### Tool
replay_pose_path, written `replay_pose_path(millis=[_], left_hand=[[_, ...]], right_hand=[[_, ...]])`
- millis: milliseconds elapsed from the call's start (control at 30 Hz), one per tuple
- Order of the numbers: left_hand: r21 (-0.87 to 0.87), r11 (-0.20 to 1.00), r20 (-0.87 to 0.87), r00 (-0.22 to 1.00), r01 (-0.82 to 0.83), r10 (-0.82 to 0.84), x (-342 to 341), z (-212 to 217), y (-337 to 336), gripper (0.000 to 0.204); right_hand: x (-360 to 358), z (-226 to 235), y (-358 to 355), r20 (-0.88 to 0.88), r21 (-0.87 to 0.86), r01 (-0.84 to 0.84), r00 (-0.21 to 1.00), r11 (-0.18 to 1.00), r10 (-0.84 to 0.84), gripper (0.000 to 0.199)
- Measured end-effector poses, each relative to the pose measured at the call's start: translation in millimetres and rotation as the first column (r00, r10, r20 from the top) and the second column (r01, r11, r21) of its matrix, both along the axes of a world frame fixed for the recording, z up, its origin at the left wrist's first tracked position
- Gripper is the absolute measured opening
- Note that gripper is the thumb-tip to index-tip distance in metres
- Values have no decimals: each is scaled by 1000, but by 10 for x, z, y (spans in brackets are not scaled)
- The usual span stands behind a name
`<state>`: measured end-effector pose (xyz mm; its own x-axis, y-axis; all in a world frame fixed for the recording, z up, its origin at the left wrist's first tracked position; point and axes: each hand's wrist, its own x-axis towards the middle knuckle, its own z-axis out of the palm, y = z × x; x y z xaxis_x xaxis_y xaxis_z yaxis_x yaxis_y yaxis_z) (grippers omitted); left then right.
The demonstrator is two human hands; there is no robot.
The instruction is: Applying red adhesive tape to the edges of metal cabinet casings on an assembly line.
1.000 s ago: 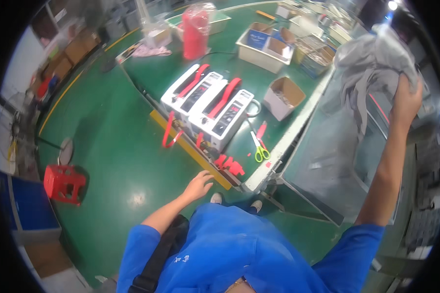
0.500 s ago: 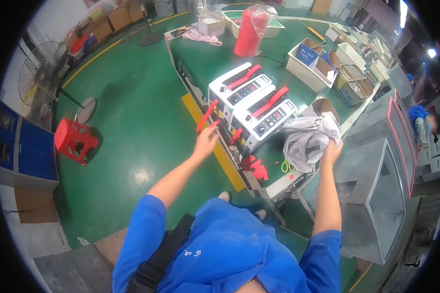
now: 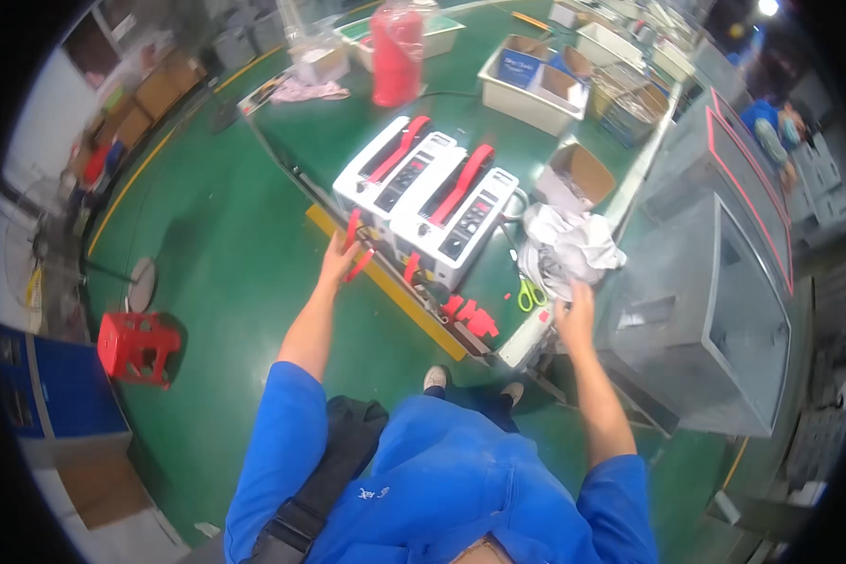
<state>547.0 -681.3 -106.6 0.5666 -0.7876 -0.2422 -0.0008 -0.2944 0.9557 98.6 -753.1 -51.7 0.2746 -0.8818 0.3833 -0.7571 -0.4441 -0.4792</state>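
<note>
My left hand (image 3: pixel 335 263) is at the left edge of the green-topped table (image 3: pixel 291 141), its fingers closed around a short red tape strip (image 3: pixel 359 266). Just above the fingers, another red strip (image 3: pixel 352 228) hangs from the front of the left white tape dispenser (image 3: pixel 385 179). A second white tape dispenser (image 3: pixel 451 216) stands beside it, also loaded with red tape. My right hand (image 3: pixel 575 315), fingers apart, is at the lower edge of a crumpled grey cloth (image 3: pixel 566 249). Green-handled scissors (image 3: pixel 530 295) and red tape scraps (image 3: pixel 474 317) lie between the hands.
Behind the cloth stands an open cardboard box (image 3: pixel 576 176). Farther back are a white bin (image 3: pixel 534 99) and a red roll (image 3: pixel 397 56) in clear plastic. A grey metal cabinet (image 3: pixel 691 329) is close on the right, a red stool (image 3: pixel 139 346) on the left floor.
My right hand has lowered and loosened from the cloth, which now lies by the cardboard box. My left hand stays near the left dispenser. The whole view has shifted.
</note>
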Motion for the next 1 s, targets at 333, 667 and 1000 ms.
replay_pose_path(millis=[333,667,1000], left_hand=[[-161,987,-2,1000,18,-19,68,141,1012,18],[86,912,48,913,401,-406,-1128,1374,1573,14],[-14,286,331,275,958,-903,-3769,2025,1573,12]], right_hand=[[-488,-514,1461,211,535,45,960,844,-186,29],[-1581,-837,2992,90,977,-107,991,184,100,48],[-1381,1534,2311,271,202,-312,929,928,253,22]])
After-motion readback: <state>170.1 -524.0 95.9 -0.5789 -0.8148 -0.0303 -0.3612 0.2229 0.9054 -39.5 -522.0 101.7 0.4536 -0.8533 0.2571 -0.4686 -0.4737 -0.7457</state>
